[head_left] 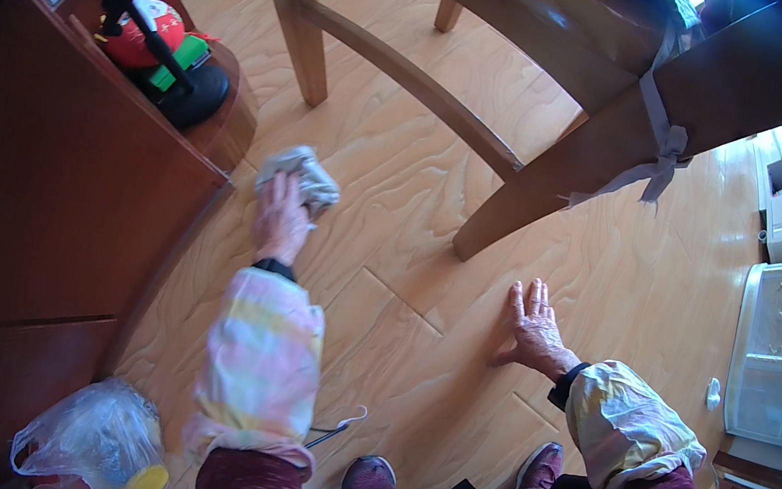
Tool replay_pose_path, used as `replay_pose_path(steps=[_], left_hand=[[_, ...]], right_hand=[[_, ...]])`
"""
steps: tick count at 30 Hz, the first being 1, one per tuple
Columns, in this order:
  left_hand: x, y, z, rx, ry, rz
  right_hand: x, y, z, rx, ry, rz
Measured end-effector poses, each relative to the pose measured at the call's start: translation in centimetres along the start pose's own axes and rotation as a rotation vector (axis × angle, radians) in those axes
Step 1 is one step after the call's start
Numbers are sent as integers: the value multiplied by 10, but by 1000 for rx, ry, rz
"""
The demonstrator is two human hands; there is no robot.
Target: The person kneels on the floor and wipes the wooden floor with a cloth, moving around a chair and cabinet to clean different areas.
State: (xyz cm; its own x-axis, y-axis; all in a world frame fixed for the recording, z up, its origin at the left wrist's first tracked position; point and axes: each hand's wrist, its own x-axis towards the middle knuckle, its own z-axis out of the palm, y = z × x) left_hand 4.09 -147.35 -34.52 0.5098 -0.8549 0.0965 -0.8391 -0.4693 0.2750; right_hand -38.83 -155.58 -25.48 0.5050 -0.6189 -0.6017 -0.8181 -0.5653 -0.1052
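My left hand (pixel 284 218) presses a crumpled whitish cloth (pixel 305 179) against the wood-patterned floor (pixel 386 345), close to the corner of a reddish-brown cabinet (pixel 65 196). Its fingers lie over the cloth, and part of the cloth is hidden beneath them. To the right, my right hand (pixel 536 335) rests on the bare floor with its fingers spread and nothing in it. That hand is below the foot of a wooden chair leg (pixel 495 222). Pastel checked sleeve covers reach down to dark cuffs at both wrists.
A wooden chair (pixel 415 86) with a tied fabric strip (pixel 668 149) stands ahead. On the cabinet's low shelf sit a black stand (pixel 193 95) and a red round ornament (pixel 146 36). A clear plastic bag (pixel 105 435) lies lower left. White drawers (pixel 768 347) stand at right.
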Motion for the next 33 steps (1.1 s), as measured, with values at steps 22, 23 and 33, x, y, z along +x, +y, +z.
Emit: replay_pose_path(steps=[22,23,33], left_hand=[[87,60,38,268,193,-116],[98,69,44,188,144,-107],[56,118,22,-36,-205,373]], right_hand=[[-3,-10,-7,-46,29,5],[-3,-11,-9,-45,29,2],[-6,-8,-8,-16,37,-21]])
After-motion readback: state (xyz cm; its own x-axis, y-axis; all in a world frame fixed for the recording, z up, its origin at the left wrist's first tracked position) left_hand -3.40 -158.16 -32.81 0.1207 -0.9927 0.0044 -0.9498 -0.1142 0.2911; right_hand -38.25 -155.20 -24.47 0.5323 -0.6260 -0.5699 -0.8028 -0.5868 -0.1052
